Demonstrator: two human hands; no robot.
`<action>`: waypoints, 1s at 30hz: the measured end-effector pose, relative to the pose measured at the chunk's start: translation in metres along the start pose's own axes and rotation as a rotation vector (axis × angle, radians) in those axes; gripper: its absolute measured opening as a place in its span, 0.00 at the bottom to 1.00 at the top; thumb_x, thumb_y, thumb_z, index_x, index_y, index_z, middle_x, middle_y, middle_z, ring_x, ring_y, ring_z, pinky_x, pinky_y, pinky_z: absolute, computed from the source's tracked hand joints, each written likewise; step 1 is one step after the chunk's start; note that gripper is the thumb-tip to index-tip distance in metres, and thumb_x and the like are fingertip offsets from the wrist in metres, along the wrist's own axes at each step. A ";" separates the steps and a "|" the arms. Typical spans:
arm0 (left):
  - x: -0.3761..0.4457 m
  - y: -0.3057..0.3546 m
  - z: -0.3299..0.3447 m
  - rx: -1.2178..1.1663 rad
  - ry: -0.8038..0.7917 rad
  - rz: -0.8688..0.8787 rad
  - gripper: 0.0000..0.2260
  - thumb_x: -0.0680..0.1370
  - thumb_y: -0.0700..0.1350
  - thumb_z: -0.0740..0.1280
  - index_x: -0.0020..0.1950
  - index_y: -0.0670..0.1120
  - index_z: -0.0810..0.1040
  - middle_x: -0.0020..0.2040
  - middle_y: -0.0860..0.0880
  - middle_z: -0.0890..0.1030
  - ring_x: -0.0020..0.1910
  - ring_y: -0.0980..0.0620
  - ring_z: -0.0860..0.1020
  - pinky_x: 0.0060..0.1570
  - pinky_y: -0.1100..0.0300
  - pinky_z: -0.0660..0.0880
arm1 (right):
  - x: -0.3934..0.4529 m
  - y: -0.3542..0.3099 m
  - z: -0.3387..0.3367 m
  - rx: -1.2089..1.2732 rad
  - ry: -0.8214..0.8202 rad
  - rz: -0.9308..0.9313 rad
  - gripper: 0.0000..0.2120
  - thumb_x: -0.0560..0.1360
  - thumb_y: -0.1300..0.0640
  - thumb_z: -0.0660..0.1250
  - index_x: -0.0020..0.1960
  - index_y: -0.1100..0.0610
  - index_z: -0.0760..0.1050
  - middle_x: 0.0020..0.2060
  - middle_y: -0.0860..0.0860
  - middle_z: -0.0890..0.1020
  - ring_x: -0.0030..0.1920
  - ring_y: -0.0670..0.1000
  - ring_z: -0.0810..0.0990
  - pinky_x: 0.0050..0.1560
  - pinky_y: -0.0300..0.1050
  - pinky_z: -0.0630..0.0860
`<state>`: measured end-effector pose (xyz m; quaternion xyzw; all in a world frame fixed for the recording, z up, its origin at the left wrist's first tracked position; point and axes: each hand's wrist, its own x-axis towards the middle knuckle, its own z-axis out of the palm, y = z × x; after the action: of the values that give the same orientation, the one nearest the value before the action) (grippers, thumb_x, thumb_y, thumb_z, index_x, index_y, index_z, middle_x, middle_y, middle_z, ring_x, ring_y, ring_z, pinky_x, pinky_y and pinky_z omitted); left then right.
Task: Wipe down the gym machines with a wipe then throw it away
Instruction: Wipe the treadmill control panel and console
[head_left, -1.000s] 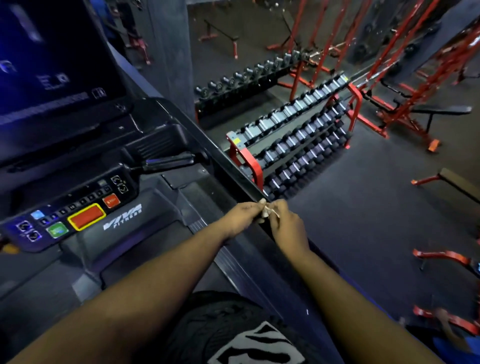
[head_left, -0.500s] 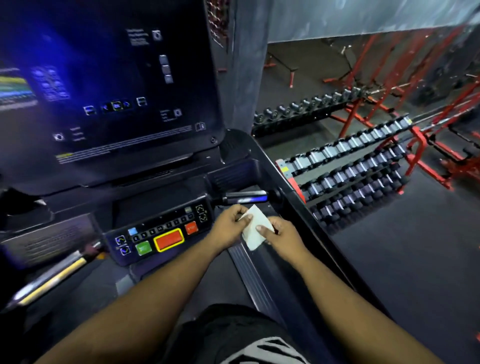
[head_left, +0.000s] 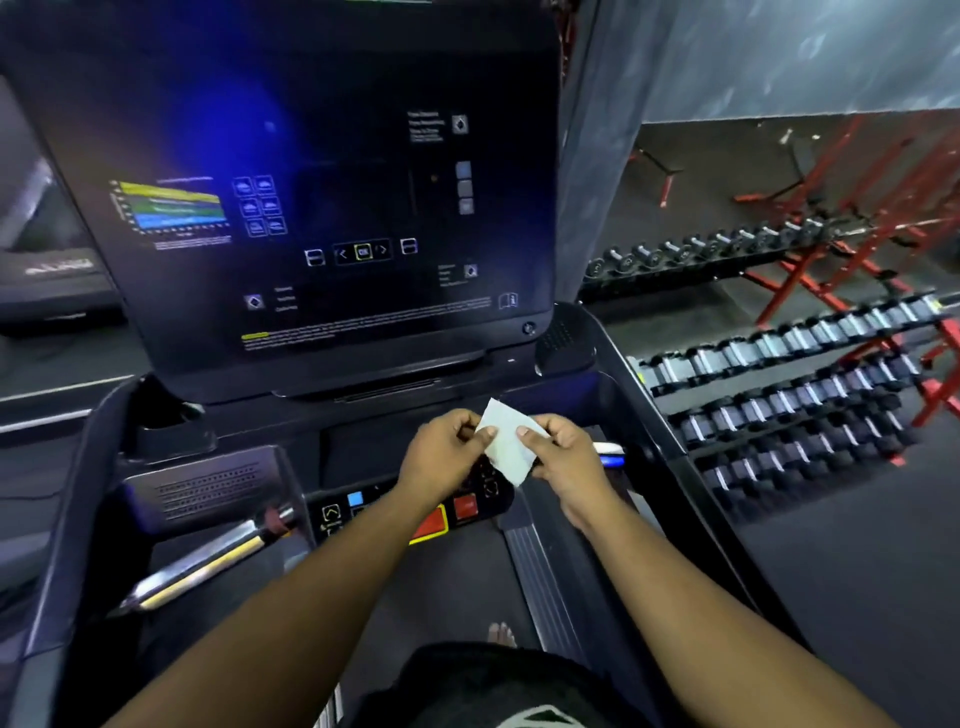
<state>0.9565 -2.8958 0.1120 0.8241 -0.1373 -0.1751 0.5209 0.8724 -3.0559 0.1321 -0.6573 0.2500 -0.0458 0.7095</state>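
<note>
Head view, single camera: worn at head height, wide-angle, facing forward and steeply down. Close range to treadmill console (head_left: 332, 208) filling upper frame; both forearms enter from the bottom edge. Dumbbell rack (head_left: 789, 384) further off at right. Edges curve from lens distortion.

Dark rubber floor (head_left: 857, 545) under dim bluish light; dumbbell racks (head_left: 789, 395) stand at right, red frames (head_left: 852, 260) behind, below a grey wall (head_left: 805, 52).
</note>
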 end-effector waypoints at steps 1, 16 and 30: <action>0.004 0.000 -0.009 0.061 0.039 -0.004 0.05 0.78 0.52 0.72 0.44 0.54 0.81 0.36 0.58 0.83 0.35 0.58 0.80 0.40 0.55 0.80 | 0.012 -0.004 0.006 -0.100 0.013 -0.071 0.01 0.78 0.58 0.71 0.49 0.56 0.79 0.44 0.56 0.85 0.45 0.53 0.82 0.47 0.51 0.78; -0.016 -0.071 -0.075 0.823 0.161 -0.077 0.30 0.79 0.62 0.46 0.70 0.52 0.77 0.74 0.51 0.74 0.74 0.50 0.70 0.74 0.42 0.62 | 0.059 0.006 0.093 -1.524 -0.945 -0.604 0.47 0.74 0.24 0.48 0.82 0.54 0.50 0.82 0.52 0.52 0.81 0.51 0.47 0.78 0.67 0.39; -0.014 -0.066 -0.076 0.873 -0.042 -0.158 0.25 0.85 0.59 0.45 0.82 0.57 0.59 0.83 0.54 0.54 0.82 0.56 0.48 0.80 0.46 0.46 | 0.051 0.023 0.031 -1.607 -0.379 -0.840 0.32 0.73 0.34 0.66 0.67 0.55 0.77 0.60 0.53 0.80 0.59 0.55 0.77 0.68 0.59 0.70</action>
<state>0.9799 -2.8013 0.0842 0.9710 -0.1457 -0.1566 0.1064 0.9235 -3.0452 0.0955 -0.9850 -0.1723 -0.0037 -0.0051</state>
